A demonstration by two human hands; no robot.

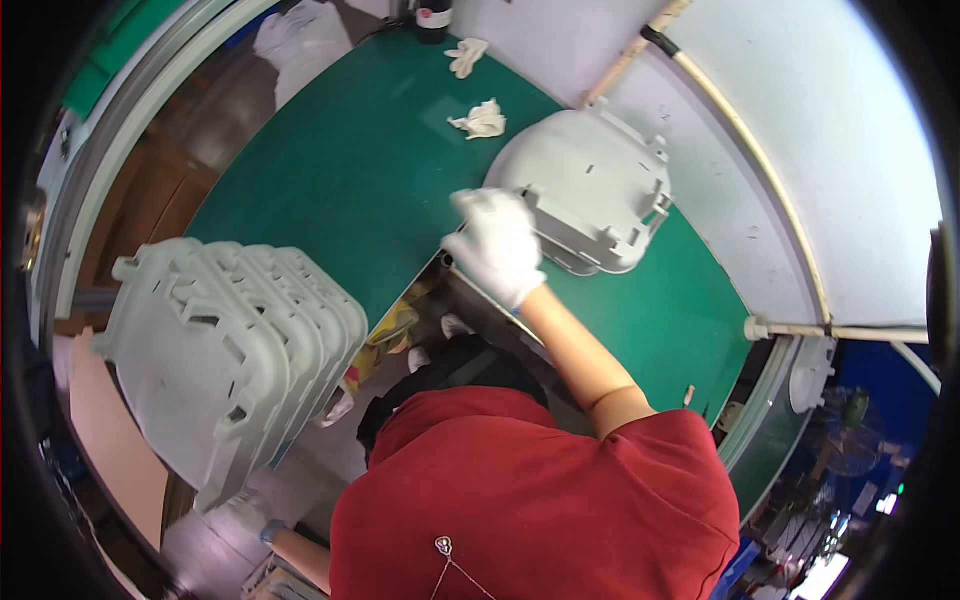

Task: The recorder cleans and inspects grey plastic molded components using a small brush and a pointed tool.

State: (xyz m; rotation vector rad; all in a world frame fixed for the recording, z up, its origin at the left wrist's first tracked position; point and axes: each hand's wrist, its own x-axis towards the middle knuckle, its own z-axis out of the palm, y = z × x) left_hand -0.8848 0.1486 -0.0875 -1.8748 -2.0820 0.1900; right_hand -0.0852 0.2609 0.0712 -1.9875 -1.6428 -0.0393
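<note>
My right hand [498, 245], in a white glove, is over the table's front edge, just left of a pale grey moulded plastic shell [590, 185]. It is blurred, but thumb and fingers stand apart with nothing visible between them. Low at the left, my gloved left hand [245, 512] hangs below table height, near the lower end of a stack of similar grey plastic shells [215, 350]. Its fingers are too dim and smeared to read. Those shells stand on edge, nested together, at the left end of the table.
The green tabletop [310, 170] carries a crumpled white cloth [482, 119], a white glove [465, 57] and a dark bottle [433, 20] at the far side. A white wall with pale pipes [760, 160] borders the right. A fan [850, 435] stands at far right.
</note>
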